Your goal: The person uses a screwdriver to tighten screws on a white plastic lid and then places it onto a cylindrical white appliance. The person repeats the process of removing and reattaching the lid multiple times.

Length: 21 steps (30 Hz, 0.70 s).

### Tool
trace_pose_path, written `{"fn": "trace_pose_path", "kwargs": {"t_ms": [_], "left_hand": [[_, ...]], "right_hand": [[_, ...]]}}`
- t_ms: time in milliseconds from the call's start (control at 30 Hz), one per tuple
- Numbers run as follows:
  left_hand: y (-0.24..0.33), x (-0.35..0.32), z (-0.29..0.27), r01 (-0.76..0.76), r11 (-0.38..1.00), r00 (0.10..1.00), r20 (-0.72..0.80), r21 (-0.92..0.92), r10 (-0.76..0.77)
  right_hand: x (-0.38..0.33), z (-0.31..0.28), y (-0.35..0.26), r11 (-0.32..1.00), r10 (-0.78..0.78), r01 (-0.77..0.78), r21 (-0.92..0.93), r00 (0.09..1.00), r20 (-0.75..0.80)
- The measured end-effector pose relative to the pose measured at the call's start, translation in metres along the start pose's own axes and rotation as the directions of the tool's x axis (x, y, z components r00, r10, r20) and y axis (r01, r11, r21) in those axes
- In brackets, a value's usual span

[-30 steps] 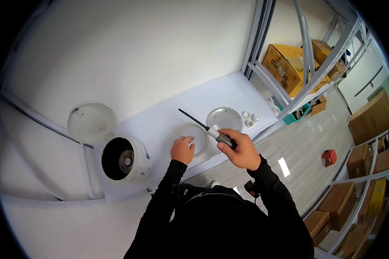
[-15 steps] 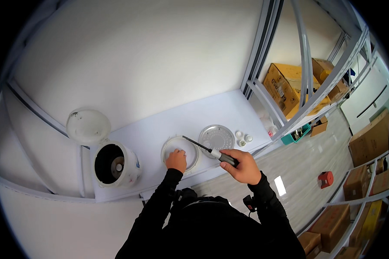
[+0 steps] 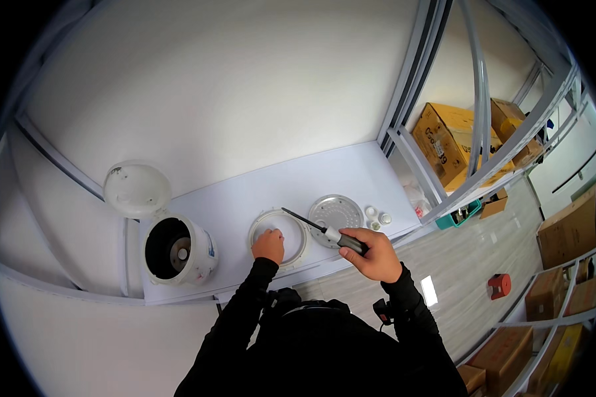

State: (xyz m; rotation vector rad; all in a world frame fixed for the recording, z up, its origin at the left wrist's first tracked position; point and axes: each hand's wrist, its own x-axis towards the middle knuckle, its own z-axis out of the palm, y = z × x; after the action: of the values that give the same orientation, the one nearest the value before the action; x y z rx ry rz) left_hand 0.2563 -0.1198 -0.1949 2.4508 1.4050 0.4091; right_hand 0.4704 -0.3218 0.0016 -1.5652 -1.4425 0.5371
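My right hand [image 3: 372, 257] grips a screwdriver [image 3: 336, 236] by its dark handle, the long shaft pointing left and away over the table. A white plastic ring [image 3: 304, 246] lies flat below the tip. Inside that ring's left part is my left hand [image 3: 269, 246], its fingers curled down; what they hold, if anything, is hidden. A round perforated metal plate [image 3: 336, 210] sits just right of the ring. On the left stands a white rice cooker [image 3: 198, 255] with its lid [image 3: 137, 190] raised, showing a dark inside and a round heating plate [image 3: 180, 254].
Several small white containers [image 3: 385, 218] stand right of the metal plate on the white table [image 3: 245, 188]. Grey frame posts rise at the right. Beyond are a yellow carton [image 3: 444, 139], a teal bin [image 3: 458, 216], a red stool [image 3: 500, 286] and shelved cardboard boxes [image 3: 503, 352].
The surroundings have shifted slightly in the view. Both hands keep nearly the same pose, with the screwdriver still above the ring.
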Motion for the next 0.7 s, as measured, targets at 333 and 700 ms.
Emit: {"fn": "trace_pose_path", "kwargs": {"t_ms": [333, 700], "left_hand": [[0.014, 0.014, -0.005, -0.045, 0.827, 0.990, -0.133, -0.561, -0.037], [0.061, 0.019, -0.069, -0.043, 0.276, 0.998, -0.051, -0.960, -0.023]], "right_hand": [[0.004, 0.001, 0.002, 0.999, 0.034, -0.035, 0.030, 0.999, 0.032], [-0.006, -0.004, 0.006, 0.997, 0.059, -0.059, -0.044, 0.998, 0.003]]}}
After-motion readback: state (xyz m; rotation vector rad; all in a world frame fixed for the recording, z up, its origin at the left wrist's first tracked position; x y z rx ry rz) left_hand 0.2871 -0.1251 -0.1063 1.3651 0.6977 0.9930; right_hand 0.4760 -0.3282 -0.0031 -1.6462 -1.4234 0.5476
